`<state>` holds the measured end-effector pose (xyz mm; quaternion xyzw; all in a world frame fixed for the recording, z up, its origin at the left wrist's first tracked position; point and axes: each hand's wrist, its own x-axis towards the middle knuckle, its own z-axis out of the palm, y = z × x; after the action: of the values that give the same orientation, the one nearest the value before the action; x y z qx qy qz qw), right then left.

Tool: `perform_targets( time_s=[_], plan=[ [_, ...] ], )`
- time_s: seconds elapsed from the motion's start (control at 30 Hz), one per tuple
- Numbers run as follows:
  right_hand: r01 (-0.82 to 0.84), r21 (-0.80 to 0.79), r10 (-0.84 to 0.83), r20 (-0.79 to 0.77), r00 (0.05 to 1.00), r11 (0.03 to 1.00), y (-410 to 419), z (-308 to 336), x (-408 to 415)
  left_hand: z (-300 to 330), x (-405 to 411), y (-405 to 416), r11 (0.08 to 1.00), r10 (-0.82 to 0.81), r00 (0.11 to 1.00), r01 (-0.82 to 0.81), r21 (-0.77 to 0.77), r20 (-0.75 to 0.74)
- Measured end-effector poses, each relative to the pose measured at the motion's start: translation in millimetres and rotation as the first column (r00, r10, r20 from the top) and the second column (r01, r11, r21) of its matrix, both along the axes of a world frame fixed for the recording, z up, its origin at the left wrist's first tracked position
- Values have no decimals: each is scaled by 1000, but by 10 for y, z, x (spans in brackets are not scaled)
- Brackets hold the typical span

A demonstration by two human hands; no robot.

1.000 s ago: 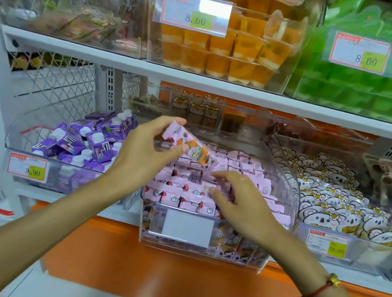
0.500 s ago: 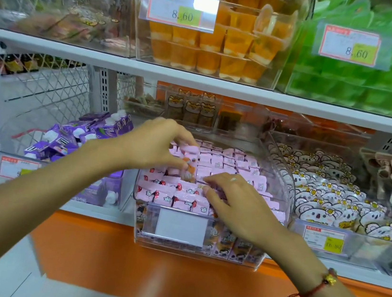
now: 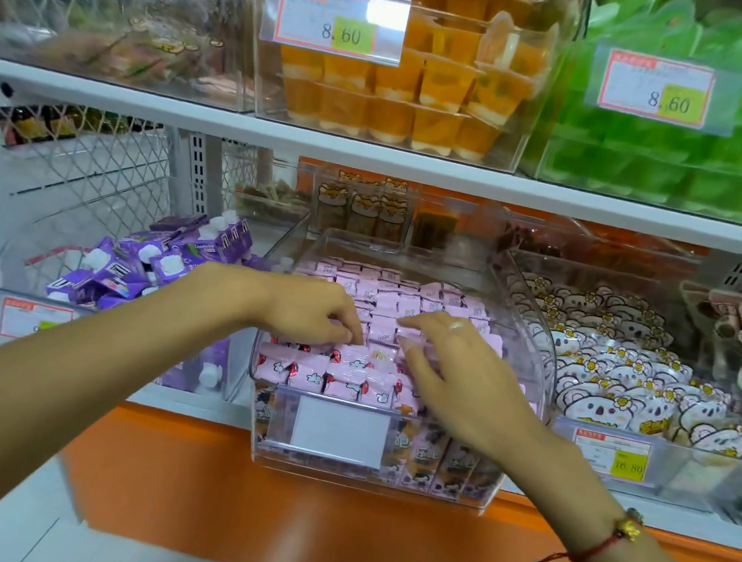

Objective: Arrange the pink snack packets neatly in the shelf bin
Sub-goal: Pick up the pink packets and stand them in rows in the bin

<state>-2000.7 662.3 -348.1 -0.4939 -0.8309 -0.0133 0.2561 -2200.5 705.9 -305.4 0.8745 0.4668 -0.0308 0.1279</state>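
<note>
While the pink snack packets (image 3: 384, 311) are lying in rows inside the clear shelf bin (image 3: 536, 335) at the middle of the lower shelf, I am watching both hands working over them. My left hand (image 3: 309, 308) is resting on the packets at the bin's left side, fingers curled downward with the tips touching a packet; whether they are pinching it, I cannot tell. My right hand (image 3: 451, 371) is lying palm-down across the right side of the front rows, fingers loosely spread and pressing on the wrappers. A blank label holder (image 3: 340, 431) is sitting on the bin's front wall. Purple packets (image 3: 135, 268) are filling the bin to the left; bear-printed packets (image 3: 621, 375) are filling the bin to the right. Orange jelly cups (image 3: 412, 97) are standing on the shelf above.
</note>
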Motion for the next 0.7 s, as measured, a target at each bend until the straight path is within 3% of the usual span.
perform_targets(
  time_s=[0.1,0.2,0.33,0.43,0.7],
  plan=[
    [55,8,-55,-29,998,998,2,32,56,38,47,16,992,36,997,-44,117,73],
    [62,-85,-55,85,995,994,-7,-18,57,45,181,20,986,-8,986,-20,168,166],
    [67,-100,-57,97,994,993,-7,-26,68,-45,356,45,979,1,998,-15,206,66],
    [60,-94,-51,99,994,994,-12,-32,80,-95,378,54,965,43,996,-63,256,83],
    [71,-111,-59,108,992,991,6,-60,98,-301,289,-56,912,66,887,-240,334,456]
  ],
)
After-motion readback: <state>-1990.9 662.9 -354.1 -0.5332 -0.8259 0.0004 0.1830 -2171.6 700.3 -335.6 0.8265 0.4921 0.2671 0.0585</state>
